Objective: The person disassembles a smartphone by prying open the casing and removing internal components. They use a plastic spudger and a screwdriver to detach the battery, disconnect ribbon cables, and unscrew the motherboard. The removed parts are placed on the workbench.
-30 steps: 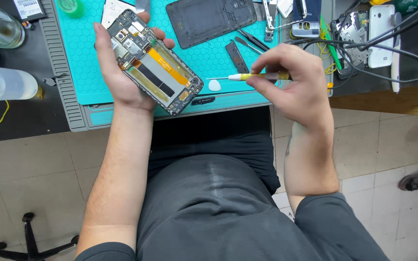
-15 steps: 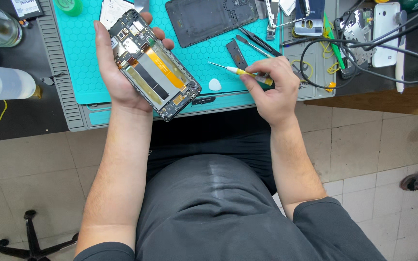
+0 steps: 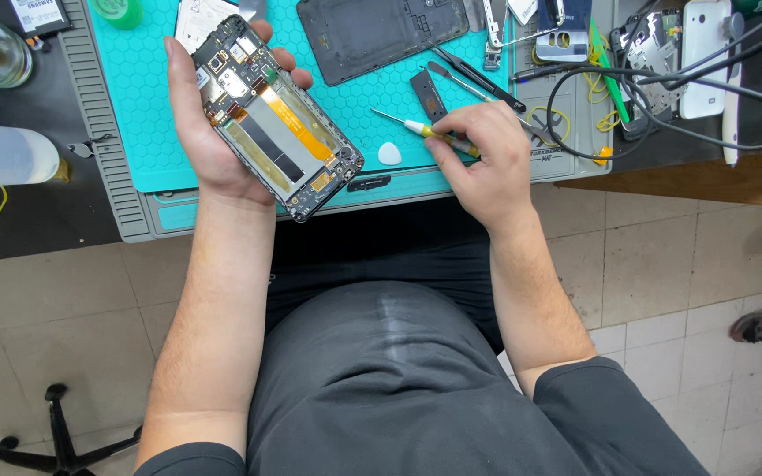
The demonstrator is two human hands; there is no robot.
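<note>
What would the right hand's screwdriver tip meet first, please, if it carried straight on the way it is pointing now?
The screwdriver in the right hand points up-left across the teal mat. That line probably reaches the top end of the opened phone in the left hand; depth is unclear.

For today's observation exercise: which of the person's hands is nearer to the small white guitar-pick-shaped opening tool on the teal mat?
Right. The right hand sits just right of the white pick; the left hand, holding the opened phone, is farther left.
</note>
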